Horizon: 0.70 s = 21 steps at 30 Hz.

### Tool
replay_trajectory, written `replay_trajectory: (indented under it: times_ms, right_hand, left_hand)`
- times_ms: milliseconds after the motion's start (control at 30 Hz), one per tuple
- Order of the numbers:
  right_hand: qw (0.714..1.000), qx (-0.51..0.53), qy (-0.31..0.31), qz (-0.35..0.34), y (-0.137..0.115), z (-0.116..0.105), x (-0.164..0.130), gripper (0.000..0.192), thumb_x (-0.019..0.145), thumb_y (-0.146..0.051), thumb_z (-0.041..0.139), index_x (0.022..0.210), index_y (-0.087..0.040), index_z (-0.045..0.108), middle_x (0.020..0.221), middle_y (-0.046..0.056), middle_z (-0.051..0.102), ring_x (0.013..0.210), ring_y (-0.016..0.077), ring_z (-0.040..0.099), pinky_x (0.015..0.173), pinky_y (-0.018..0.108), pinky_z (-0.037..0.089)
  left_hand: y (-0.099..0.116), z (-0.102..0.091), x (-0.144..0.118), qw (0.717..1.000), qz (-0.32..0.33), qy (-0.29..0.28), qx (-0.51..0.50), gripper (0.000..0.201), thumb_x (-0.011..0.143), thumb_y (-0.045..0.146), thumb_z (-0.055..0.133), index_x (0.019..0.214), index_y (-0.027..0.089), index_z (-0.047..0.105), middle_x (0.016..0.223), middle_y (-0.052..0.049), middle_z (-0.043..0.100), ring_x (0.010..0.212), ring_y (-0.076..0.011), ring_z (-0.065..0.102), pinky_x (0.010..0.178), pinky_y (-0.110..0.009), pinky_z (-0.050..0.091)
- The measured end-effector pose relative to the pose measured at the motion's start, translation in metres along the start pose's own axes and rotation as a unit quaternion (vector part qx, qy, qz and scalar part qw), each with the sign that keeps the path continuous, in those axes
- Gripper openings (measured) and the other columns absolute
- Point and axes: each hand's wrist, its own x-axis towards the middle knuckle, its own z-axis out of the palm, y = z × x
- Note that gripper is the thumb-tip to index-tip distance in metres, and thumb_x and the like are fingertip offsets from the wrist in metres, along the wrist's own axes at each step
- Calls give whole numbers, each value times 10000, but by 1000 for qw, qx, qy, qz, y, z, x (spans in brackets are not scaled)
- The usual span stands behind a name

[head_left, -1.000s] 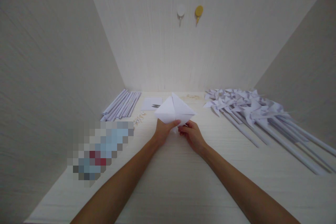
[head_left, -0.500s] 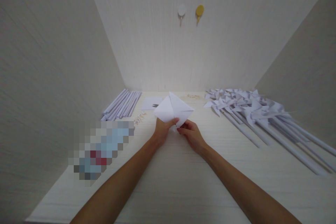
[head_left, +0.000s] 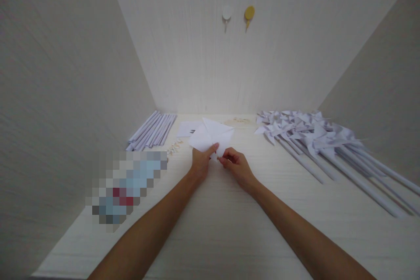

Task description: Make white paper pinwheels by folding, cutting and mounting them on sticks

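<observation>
A white folded paper sheet (head_left: pixel 211 133) with creases meeting near its middle is held above the table, tilted. My left hand (head_left: pixel 201 162) grips its lower edge, thumb on top and the other fingers beneath. Close by on the right, my right hand (head_left: pixel 238 165) is closed in a pinch at the sheet's near corner. Whatever is between its thumb and finger is too small to make out.
White paper pinwheels (head_left: pixel 315 138) on paper sticks lie piled at right. Rolled paper tubes (head_left: pixel 152 131) lie at back left, near a flat paper stack (head_left: pixel 185 129) and small scattered bits (head_left: pixel 173 146). A blurred-out object (head_left: pixel 131 188) is front left. Walls enclose the table.
The paper has shifted slightly left and turned in my left hand. My right hand has come away a little from the sheet's underside to its near corner.
</observation>
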Motion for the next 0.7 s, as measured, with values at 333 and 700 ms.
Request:
replay_trajectory:
  times_ms: [333,700]
  right_hand:
    - [1000,-19,8,-6,0,0,-2,58,582,-202,582,549,-190,536,624,-12,489,580,119,442,530,254,363]
    - [997,-55,44,-43,1,4,-3,171,671,-273,539,530,-189,491,686,-1,438,612,122,424,509,249,355]
  left_hand:
    - [6,2,1,994,-19,52,-93,257,466,187,728,666,148,571,621,30,591,551,-81,522,526,-208,413]
    - [-1,7,-9,998,-14,-14,-58,269,491,169,723,729,139,602,721,-7,645,648,-126,577,593,-248,448]
